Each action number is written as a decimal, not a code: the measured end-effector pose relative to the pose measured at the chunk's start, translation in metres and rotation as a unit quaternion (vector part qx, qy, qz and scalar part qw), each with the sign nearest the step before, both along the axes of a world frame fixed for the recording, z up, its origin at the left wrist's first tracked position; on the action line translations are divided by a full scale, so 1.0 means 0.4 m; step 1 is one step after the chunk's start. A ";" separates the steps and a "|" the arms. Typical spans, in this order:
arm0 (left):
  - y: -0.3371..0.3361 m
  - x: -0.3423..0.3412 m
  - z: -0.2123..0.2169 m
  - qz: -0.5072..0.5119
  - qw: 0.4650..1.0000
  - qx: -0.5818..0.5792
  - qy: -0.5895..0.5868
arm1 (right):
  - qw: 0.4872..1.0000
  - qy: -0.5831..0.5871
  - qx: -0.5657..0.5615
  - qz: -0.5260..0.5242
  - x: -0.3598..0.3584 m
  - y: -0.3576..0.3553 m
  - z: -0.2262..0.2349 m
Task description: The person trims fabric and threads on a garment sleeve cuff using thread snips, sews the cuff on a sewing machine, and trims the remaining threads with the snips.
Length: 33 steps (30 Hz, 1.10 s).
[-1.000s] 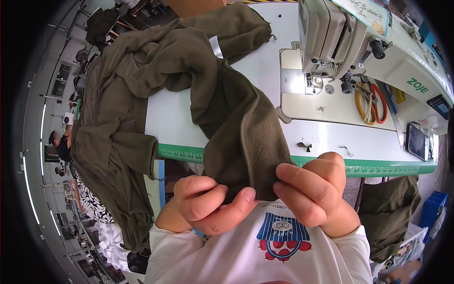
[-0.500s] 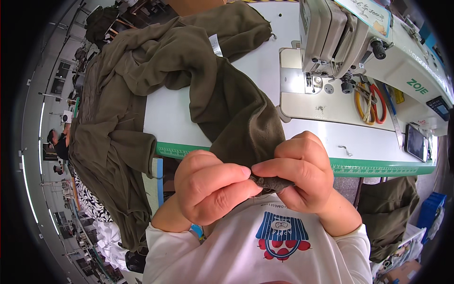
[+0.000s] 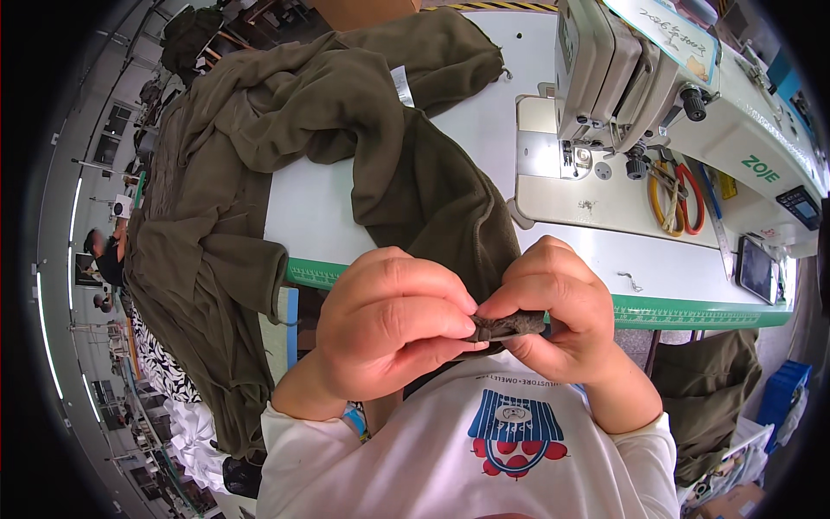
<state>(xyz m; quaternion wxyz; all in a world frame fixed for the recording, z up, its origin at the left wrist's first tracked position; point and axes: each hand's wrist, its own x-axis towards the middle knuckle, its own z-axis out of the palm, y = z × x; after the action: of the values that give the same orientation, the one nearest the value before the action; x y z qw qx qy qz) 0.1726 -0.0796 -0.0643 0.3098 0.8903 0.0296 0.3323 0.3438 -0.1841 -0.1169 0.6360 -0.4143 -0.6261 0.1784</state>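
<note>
A large olive-brown fleece garment (image 3: 441, 186) runs from the left side of the table toward me, and its near end lies in my fingers. My left hand (image 3: 389, 316) pinches the folded edge between thumb and fingertips. Close beside it, my right hand (image 3: 558, 303) grips the same edge, where a short rolled bit of cloth sticks out between the fingers. Both hands are held in front of my chest, past the table's green front edge. A seam shows along the stretch of cloth behind them. A small white label (image 3: 402, 86) is sewn farther up the garment.
A white sewing machine (image 3: 640, 95) stands at the right. Red-handled and yellow-handled scissors (image 3: 689, 199) lie by its bed, with a phone (image 3: 757, 268) nearer the edge. A green measuring tape (image 3: 692, 315) lines the table front. More brown cloth (image 3: 705, 389) hangs at lower right.
My left fingers have shifted a little up and right along the edge, and their pinch looks rearranged. My right hand has moved slightly right. Both hands still hold the fleece.
</note>
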 end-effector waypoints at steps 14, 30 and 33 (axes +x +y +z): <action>-0.013 0.015 0.003 0.024 0.995 -0.092 0.037 | 0.998 0.037 -0.026 0.042 0.012 0.006 0.005; -0.018 0.017 0.006 0.070 0.997 -0.016 0.026 | 0.996 0.080 -0.031 0.018 0.016 0.007 -0.027; -0.002 0.025 0.019 0.030 0.998 0.004 0.046 | 0.998 0.063 -0.007 -0.002 0.017 0.006 -0.038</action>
<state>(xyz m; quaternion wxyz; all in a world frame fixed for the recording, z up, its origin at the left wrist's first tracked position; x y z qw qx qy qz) 0.1826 -0.0805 -0.0568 0.2945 0.9046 0.0691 0.3003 0.3505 -0.1817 -0.1321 0.6713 -0.4084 -0.5828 0.2072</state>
